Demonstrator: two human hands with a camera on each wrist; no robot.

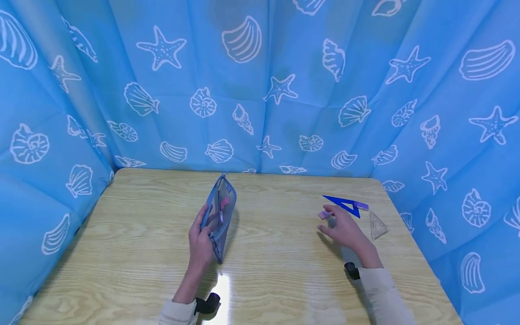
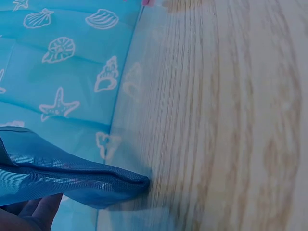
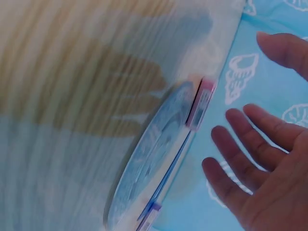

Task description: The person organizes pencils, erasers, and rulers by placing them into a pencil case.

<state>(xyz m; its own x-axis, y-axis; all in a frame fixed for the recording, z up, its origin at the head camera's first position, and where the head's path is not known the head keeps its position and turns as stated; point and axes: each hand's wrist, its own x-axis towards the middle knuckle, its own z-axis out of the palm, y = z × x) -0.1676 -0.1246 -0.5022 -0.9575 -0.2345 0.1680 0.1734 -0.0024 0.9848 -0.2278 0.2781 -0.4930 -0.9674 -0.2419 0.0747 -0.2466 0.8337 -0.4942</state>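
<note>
My left hand (image 1: 200, 243) grips a blue mesh zipper pouch (image 1: 227, 216) by its side, tilted up with its mouth open. Inside it, a small pink item (image 1: 224, 203) and a thin dark stick show through. In the left wrist view, fingers (image 2: 45, 211) press the underside of the mesh. On the right, my right hand (image 1: 343, 228) hovers empty, fingers spread, above a small pink block with a barcode label (image 3: 201, 103). A clear curved protractor (image 3: 149, 149) lies beside that block, mostly hidden under the hand in the head view.
Just beyond the right hand lie a blue set square (image 1: 339, 201) and a purple block (image 1: 361, 206) at its end. A clear triangle ruler (image 1: 378, 226) rests farther right. Blue shell-patterned curtains (image 1: 260, 113) enclose the wooden table (image 1: 134, 234) at the back and sides.
</note>
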